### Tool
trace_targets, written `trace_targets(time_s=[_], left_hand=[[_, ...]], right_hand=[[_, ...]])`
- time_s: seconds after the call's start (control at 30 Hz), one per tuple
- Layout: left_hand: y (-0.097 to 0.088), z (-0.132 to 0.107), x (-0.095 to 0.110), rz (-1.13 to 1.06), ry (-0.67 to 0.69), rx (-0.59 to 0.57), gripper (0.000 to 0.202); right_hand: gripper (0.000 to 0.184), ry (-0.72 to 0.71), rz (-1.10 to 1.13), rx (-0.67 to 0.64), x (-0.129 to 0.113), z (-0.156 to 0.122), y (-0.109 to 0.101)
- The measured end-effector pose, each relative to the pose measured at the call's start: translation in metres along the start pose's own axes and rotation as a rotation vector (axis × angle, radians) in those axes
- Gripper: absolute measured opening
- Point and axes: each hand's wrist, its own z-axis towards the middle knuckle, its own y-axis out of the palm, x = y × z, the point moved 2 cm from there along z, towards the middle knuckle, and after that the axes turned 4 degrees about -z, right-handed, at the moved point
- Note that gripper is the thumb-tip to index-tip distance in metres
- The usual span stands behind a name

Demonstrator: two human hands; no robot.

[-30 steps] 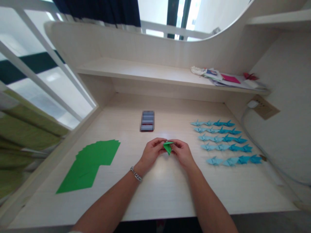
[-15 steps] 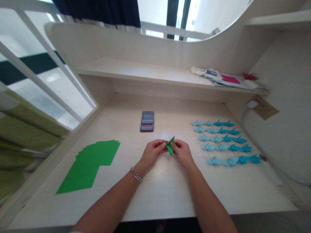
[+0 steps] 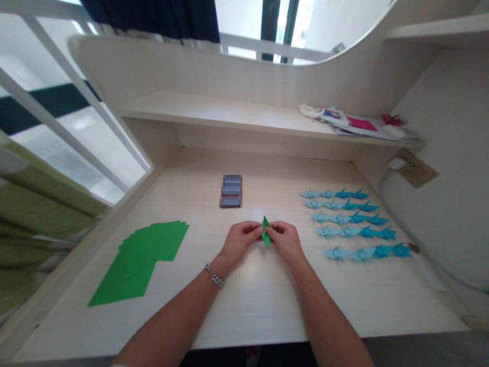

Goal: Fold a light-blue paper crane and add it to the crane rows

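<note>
Between my two hands, above the desk (image 3: 244, 306), is a small folded piece of green origami paper (image 3: 266, 235), a narrow diamond standing on its point. My left hand (image 3: 242, 239) pinches its left side between thumb and fingers. On the other side my right hand (image 3: 284, 239) grips it the same way, thumb near the middle. The fingers behind the paper are partly hidden. A fanned stack of green paper sheets (image 3: 141, 260) lies to the left of my left arm, which wears a chain bracelet (image 3: 214, 274).
Several rows of folded blue paper cranes (image 3: 349, 219) stand to the right. Beyond my hands lies a phone (image 3: 231, 191) with a blurred screen. A shelf (image 3: 214, 109) spans the back, holding papers (image 3: 359, 125). A cable (image 3: 416, 242) runs down the right side from a wall socket (image 3: 414, 168).
The green paper has turned from a slanted, opened fold to a narrower upright diamond and shifted slightly left. My right hand has moved closer to my left.
</note>
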Motion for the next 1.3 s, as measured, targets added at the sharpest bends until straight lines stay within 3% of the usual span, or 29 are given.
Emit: trace_targets(time_s=[0.3,0.77,0.97,1.3], left_hand=[[-0.010,0.006,-0.008,0.159,0.039,0.086,0.028],[-0.008,0.005,-0.008,0.211,0.027,0.076,0.026],[-0.012,0.006,-0.010,0.244,0.025,0.107,0.024],[-0.014,0.006,-0.010,0.363,0.045,0.060,0.026]], right_hand=[[0.031,0.034,-0.024,-0.042,0.001,0.000,0.001],[0.026,-0.075,-0.276,-0.033,-0.004,-0.001,0.000],[0.024,-0.062,-0.251,0.001,0.001,0.000,0.000],[0.022,-0.080,-0.304,-0.020,-0.004,-0.002,0.000]])
